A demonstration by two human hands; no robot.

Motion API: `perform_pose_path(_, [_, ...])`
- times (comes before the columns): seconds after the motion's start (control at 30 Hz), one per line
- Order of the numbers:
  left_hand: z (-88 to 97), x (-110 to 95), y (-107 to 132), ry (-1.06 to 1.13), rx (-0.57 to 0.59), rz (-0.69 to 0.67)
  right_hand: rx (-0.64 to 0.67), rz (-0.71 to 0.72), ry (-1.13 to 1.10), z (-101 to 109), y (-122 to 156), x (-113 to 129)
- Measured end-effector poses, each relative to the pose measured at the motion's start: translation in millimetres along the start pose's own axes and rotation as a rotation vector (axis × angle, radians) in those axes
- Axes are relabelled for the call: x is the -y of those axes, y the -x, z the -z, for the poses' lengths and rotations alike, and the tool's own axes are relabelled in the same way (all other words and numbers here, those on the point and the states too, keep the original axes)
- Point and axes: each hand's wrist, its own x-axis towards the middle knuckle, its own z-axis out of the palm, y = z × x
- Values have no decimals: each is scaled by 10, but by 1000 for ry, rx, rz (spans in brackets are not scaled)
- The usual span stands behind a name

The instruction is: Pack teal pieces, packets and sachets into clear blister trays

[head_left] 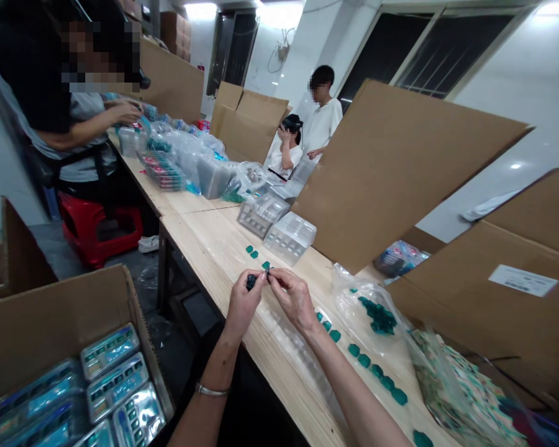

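My left hand is pinched on a small dark teal piece above the wooden table. My right hand meets it fingertip to fingertip, closed on a tiny piece I cannot make out. Loose teal pieces lie just beyond my hands. More teal pieces run in a row along the table at my right forearm. A clear bag of teal pieces lies to the right.
Clear plastic trays stand stacked beyond my hands. Tall cardboard sheets and boxes wall the right side. A carton with packed blister packs sits lower left. A person on a red stool works at far left; two others are farther back.
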Motion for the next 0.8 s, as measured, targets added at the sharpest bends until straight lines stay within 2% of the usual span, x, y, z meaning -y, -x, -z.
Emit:
perform_pose_path(0.17, [-3, -2, 2, -10, -12, -10, 2, 28, 55, 13, 3, -19])
perform_pose_path(0.3, [-8, -19, 15, -147, -13, -111, -15, 62, 106, -19, 6, -60])
perform_pose_path(0.4, [-14, -18, 17, -222, -29, -168, -50, 2, 114, -57, 9, -84])
perform_pose_path(0.53, [-19, -6, 16, -173, -48, -141, -76, -82, 69, -75, 17, -82])
perform_pose_path(0.67, [-29, -11, 28, -172, -47, -188, -56, -55, 16, -65, 31, -66])
perform_pose_path(0.8, [-33, -6, 35, -260, -50, -242, -95, -67, 44, -68, 35, -80])
